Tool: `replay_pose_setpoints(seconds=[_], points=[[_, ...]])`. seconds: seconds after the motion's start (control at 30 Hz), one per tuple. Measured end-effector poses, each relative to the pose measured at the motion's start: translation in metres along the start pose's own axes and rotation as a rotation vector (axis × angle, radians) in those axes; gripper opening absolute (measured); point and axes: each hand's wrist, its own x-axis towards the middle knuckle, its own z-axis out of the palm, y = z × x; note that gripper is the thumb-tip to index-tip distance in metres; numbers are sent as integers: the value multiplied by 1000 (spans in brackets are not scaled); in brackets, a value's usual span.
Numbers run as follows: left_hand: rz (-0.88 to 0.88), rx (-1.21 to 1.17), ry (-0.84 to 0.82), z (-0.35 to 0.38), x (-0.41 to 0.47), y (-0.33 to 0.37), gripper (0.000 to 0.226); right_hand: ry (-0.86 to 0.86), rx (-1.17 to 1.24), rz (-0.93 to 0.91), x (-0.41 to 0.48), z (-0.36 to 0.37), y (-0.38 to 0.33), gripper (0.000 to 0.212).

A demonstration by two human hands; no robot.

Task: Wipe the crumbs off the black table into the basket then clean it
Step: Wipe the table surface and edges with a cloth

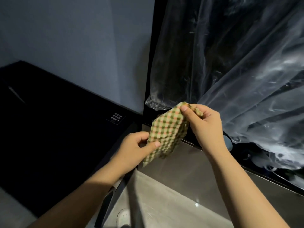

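Checked cloth [166, 134] is pinched by your left hand [131, 148] and right hand [202, 125] fingers [184, 111] over the sink [164, 195]; with crumbs and basket unseen, progress is unclear.

Looking down on a dark, glossy black tabletop [57, 129], set tight against the grey wall [74, 46] behind. Carrying a small label [116, 118] near the right corner, white print too small to read. Showing a thin pale streak [16, 94] far left, mark or reflection, cannot tell. Bordered lower left by pale floor [9, 211].
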Motion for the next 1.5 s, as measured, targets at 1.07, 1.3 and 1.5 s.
replay_pose_setpoints(seconds=[1.07, 1.3, 1.5], points=[[97, 111, 557, -243, -233, 65, 53, -372, 211, -57, -181, 229, -66, 26], [46, -15, 311, -279, -250, 54, 24, -253, 158, -3, -195, 274, -75, 10], [-28, -98, 274, -277, -222, 38, 33, -413, 439, 588, -203, 289, -48, 42]])
